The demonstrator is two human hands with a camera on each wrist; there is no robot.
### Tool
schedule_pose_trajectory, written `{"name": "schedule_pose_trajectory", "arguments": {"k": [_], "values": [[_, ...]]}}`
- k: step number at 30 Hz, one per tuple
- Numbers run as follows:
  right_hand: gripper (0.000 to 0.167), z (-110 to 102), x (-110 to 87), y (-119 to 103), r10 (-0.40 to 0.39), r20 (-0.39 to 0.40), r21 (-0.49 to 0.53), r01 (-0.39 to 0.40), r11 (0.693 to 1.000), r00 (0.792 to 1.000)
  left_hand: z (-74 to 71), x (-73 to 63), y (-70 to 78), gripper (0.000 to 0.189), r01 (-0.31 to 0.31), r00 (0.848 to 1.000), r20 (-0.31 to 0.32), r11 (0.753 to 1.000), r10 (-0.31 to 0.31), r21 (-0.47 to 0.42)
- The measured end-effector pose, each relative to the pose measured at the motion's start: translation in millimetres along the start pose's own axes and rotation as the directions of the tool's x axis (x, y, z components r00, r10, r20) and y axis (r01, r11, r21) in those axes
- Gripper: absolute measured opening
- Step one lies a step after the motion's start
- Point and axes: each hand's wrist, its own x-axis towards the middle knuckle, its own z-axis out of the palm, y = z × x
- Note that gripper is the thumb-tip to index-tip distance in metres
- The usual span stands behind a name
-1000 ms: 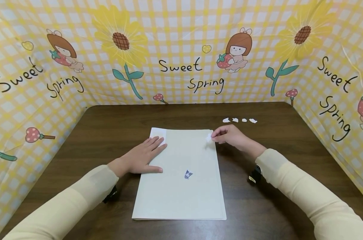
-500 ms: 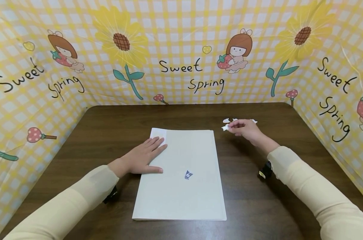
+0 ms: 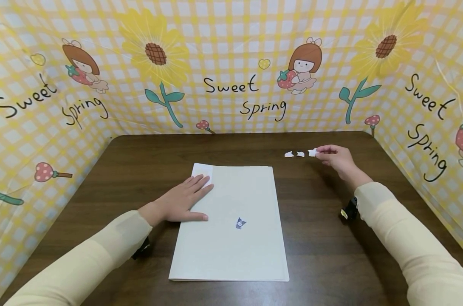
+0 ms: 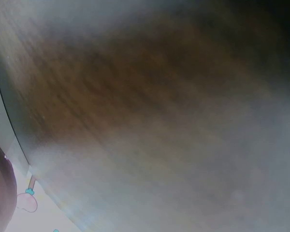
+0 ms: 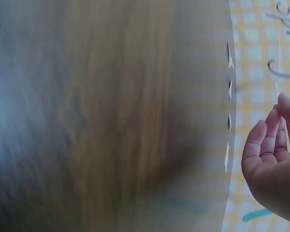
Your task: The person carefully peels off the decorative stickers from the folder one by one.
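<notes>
A large off-white pad [image 3: 231, 255], like a book or a stack of sheets, lies on the brown table with a small purple cartoon sticker [image 3: 240, 223] on it. My left hand [image 3: 185, 199] rests on its upper left part, fingers spread, over a white paper slip [image 3: 202, 170] that is partly covered. Between thumb and fingertips my right hand [image 3: 338, 161] pinches a small white paper piece [image 3: 312, 152], held edge-on in the right wrist view. Beside it lie similar white pieces [image 3: 289, 154]; the right wrist view shows several in a row on the table.
Checked yellow cloth [image 3: 231, 63] with printed flowers and figures surrounds the back and sides of the table [image 3: 139, 153]. Dark wrist cameras sit under both sleeves. The left wrist view is mostly blurred.
My right hand has moved from the pad's upper right corner to the right and back, carrying the white paper piece over the row. My left hand has stayed in place.
</notes>
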Motion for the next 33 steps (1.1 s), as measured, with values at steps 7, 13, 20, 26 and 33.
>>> {"name": "schedule_pose_trajectory", "arguments": {"k": [7, 13, 20, 26, 33], "values": [[0.036, -18.6, 6.4, 7.8, 0.034, -0.073, 0.013, -0.033, 0.999, 0.997, -1.2, 0.3, 0.9, 0.095, -0.004, 1.0, 0.0, 1.0, 0.004, -0.002], [0.037, -33.0, 10.9, 12.6, 0.066, -0.129, 0.031, -0.063, 0.998, 0.989, -0.1, 0.4, 0.3, 0.095, -0.011, 1.0, -0.018, 1.0, 0.011, 0.001], [0.036, -49.0, 15.7, 17.5, 0.092, -0.148, 0.009, -0.092, 0.996, 0.985, 0.8, 0.4, 0.2, 0.095, -0.005, 1.0, -0.013, 1.0, 0.005, 0.001], [0.03, -57.1, 16.6, 23.6, 0.089, -0.112, 0.013, -0.088, 0.996, 0.99, 0.0, 0.1, 0.9, 0.095, -0.004, 1.0, -0.012, 1.0, 0.004, -0.004], [0.016, -62.1, 18.3, 30.0, 0.077, -0.062, 0.032, -0.075, 0.997, 0.995, 1.5, 0.6, -1.0, 0.095, -0.009, 1.0, -0.018, 1.0, 0.009, 0.006]]}}
